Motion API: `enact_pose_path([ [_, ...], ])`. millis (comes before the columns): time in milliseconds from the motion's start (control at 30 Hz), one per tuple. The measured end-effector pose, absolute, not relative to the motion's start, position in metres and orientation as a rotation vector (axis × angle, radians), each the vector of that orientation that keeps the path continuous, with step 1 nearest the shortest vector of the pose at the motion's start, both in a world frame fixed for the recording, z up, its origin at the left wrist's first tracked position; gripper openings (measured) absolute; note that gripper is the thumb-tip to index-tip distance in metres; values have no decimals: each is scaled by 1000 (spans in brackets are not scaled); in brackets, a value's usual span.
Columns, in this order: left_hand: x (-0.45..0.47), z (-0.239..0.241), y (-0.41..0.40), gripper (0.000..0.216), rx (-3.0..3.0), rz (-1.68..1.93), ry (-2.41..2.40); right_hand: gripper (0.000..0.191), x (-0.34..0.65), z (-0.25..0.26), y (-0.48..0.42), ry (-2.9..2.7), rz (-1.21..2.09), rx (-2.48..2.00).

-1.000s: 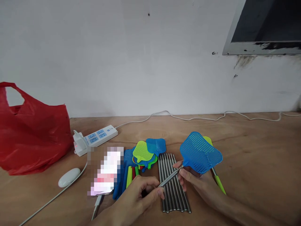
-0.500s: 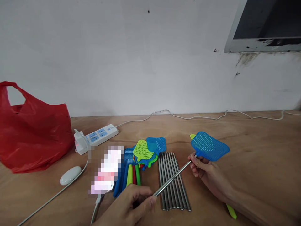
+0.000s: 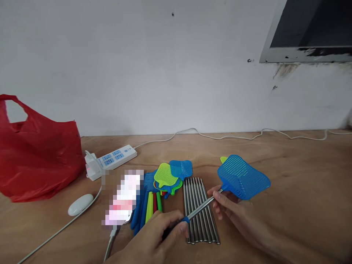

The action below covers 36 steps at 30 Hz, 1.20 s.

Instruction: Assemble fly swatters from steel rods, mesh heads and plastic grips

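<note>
A fly swatter with a blue mesh head (image 3: 244,179) and a metal rod (image 3: 202,206) is held slantwise between both hands. My left hand (image 3: 166,234) is closed around its blue handle (image 3: 185,220) at the near end. With thumb and fingers, my right hand (image 3: 233,209) pinches the rod just below the head. Under the held swatter lie several bare metal rods (image 3: 196,227) side by side. Left of these are loose handles (image 3: 149,207) in blue, yellow, red and green. Loose mesh heads (image 3: 165,174) are piled behind them. A yellow-green head (image 3: 223,159) shows partly behind the blue one.
On the wooden table (image 3: 308,183) at left stand a red plastic bag (image 3: 41,157) and a white power strip (image 3: 121,156). A white mouse-shaped object (image 3: 80,204) and a pixelated phone with a cable (image 3: 110,242) lie nearer. A white cord (image 3: 228,137) runs along the wall.
A blue handle now shows at my left hand, where only bare rod showed before. The swatter's head has come slightly nearer and lower, and my right hand has shifted left and down.
</note>
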<state>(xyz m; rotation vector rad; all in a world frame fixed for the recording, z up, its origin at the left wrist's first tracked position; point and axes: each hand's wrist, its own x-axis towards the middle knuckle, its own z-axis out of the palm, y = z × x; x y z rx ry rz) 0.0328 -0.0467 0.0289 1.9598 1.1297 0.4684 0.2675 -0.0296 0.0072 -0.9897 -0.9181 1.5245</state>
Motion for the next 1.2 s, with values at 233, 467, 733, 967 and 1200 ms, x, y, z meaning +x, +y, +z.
enact_pose_path([
  [233, 45, 36, -51, 42, 2033, 363, 1086, 40, 255, 5, -36, -962, 1666, -984],
  [467, 37, 42, -49, 45, 2063, 331, 1180, 39, 272, 11, -25, -781, 1539, -1051],
  [733, 9, 30, -62, 46, 2050, 319, 1370, 42, 306, 13, -8, -659, 1388, -1087],
  [967, 36, 41, -52, 47, 2090, 289, 1165, 37, 268, 14, -34, -749, 1557, -1050],
  [1200, 25, 26, -55, 47, 2071, 387, 1211, 46, 280, 20, -31, -675, 1597, -998],
])
